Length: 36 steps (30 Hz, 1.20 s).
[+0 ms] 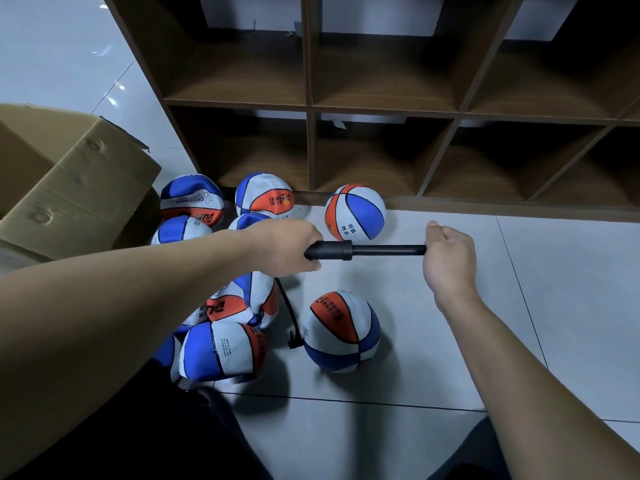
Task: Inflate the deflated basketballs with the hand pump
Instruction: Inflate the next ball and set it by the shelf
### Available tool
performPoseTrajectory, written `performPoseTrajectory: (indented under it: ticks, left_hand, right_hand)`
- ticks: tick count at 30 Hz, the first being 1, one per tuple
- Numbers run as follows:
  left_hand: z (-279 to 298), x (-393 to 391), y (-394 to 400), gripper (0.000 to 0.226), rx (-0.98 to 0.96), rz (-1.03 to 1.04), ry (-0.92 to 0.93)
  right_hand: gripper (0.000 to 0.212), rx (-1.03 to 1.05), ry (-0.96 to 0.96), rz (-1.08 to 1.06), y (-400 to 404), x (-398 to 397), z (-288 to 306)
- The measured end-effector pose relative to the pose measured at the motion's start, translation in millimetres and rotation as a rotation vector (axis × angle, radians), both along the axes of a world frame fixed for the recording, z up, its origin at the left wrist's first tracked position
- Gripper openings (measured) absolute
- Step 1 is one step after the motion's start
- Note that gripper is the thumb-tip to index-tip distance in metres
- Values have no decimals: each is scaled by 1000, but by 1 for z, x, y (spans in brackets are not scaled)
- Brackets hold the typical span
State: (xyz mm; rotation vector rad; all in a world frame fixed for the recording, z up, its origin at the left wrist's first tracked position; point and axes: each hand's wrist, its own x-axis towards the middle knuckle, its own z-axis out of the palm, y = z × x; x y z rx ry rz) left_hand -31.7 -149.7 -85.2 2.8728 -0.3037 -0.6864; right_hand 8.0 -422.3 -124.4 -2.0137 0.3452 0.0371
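A black hand pump [360, 251] lies level between my hands above the tiled floor. My left hand [287, 249] grips its thick barrel end. My right hand [448, 258] grips the handle end, with the thin rod drawn out between them. A black hose [289, 313] hangs from the barrel down to a blue, white and orange basketball [341, 330] on the floor and ends at its left side. A rounder ball [355, 211] rests against the shelf base. Several flat, crumpled basketballs [221, 355] lie heaped under my left forearm.
A brown wooden cubby shelf [381, 112] stands behind the balls, its compartments bare. An open cardboard box [69, 181] sits at the left. Pale floor tiles [536, 289] stretch to the right. My dark-clothed knees fill the bottom edge.
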Motion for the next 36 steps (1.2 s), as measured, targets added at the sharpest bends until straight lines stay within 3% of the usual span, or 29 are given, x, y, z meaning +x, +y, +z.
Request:
performPoseTrajectory:
  ticks: [5,17,36]
  left_hand:
    - [4,0,-2,23,30,-18,-73]
    - [6,-3,-19,29,15,-70,-150]
    - [0,-1,-19,29,-44,-66,-59]
  right_hand:
    - [52,-22,-34,-62,16,-3,1]
    - [50,-46,-21,36,59,-33,17]
    - [44,-28,33,155,59,-28,10]
